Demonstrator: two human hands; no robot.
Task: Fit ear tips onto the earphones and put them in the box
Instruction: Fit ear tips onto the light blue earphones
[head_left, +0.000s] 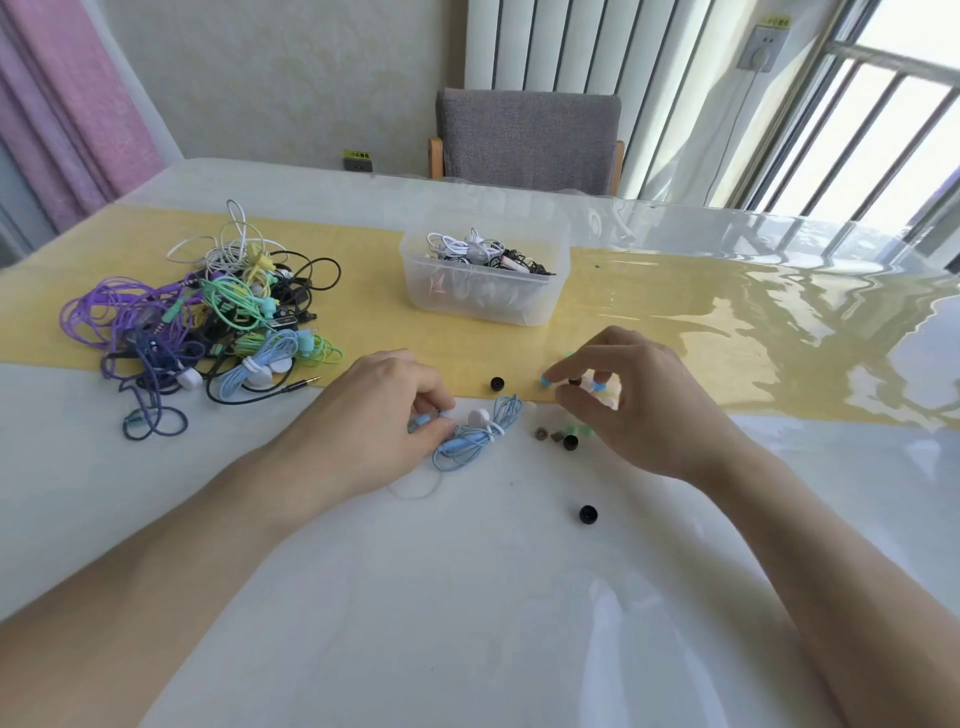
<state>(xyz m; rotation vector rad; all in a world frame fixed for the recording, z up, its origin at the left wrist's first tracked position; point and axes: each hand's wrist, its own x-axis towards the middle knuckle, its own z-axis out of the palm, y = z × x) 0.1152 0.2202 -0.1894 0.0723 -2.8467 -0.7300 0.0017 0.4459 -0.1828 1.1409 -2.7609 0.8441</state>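
Note:
A bundled light-blue earphone set lies on the table in front of me. My left hand pinches its earbud end at the left of the bundle. My right hand hovers over a scatter of loose ear tips, its index fingertip touching a blue ear tip; a second blue tip shows under its fingers. Black ear tips and green ones lie around. The clear plastic box behind holds white and black earphones.
A tangled pile of purple, green, yellow, white and black earphones sits at the left on the yellow runner. A grey chair stands beyond the table's far edge. The tabletop has a glossy transparent cover.

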